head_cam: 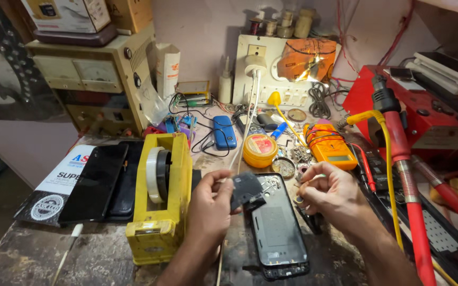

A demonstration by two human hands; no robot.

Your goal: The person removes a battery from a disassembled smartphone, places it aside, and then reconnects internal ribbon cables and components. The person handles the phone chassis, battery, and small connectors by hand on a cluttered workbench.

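Observation:
My left hand (pixel 208 204) pinches a small dark flat part (pixel 246 189), holding it tilted just above the top of an opened phone (pixel 276 228) that lies face down on the bench. My right hand (pixel 328 195) hovers at the phone's upper right corner, fingers curled together around a thin tool whose tip I can barely make out. The phone's back is off and its inner frame shows.
A yellow tape dispenser (pixel 160 196) stands just left of my left hand. Black phone screens (pixel 99 182) lie further left. Behind are a round yellow tin (pixel 260 150), a blue phone (pixel 223 132), an orange multimeter (pixel 331 145), a socket board (pixel 271 69) and a red hot-air station (pixel 414 106) with hoses at right.

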